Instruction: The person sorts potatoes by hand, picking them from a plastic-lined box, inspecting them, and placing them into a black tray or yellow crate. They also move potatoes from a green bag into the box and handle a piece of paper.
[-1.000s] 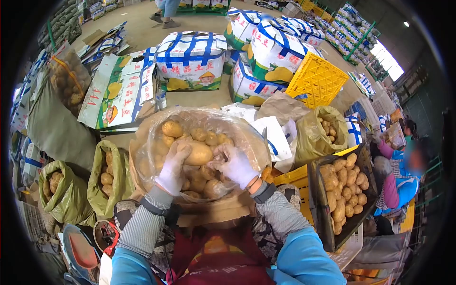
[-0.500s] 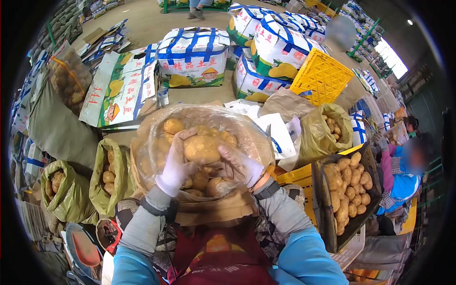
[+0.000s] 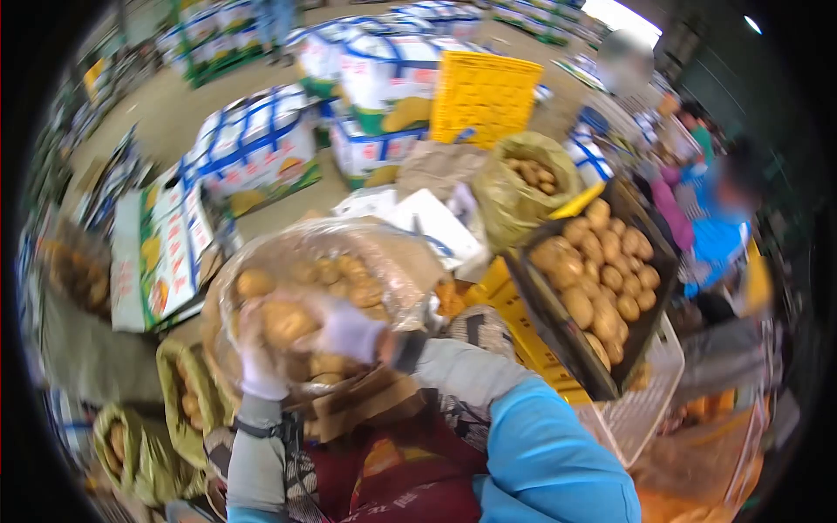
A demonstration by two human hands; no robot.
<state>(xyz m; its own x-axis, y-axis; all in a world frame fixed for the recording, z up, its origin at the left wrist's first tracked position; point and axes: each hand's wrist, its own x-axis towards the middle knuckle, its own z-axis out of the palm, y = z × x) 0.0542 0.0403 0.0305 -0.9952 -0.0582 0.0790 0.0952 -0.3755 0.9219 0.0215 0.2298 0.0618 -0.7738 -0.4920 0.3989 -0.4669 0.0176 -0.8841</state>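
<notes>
A large potato (image 3: 288, 323) is held between my two hands above a plastic-lined brown paper bag (image 3: 397, 253). My left hand (image 3: 257, 349), in a pale glove, grips its left side. My right hand (image 3: 340, 327), gloved too and smeared by motion, closes on its right side. More potatoes (image 3: 349, 277) lie inside the bag, under and behind my hands.
Right of the bag, a dark crate (image 3: 641, 353) of potatoes stands tilted beside a yellow crate (image 3: 527, 336). Green sacks (image 3: 501, 196) of potatoes stand on both sides. Printed cartons (image 3: 253, 148) are ahead. People in blue (image 3: 719, 240) are at the right.
The view has swung right, so the bag and hands appear further left. Both hands still hold the large potato, and my right hand has turned over its right side.
</notes>
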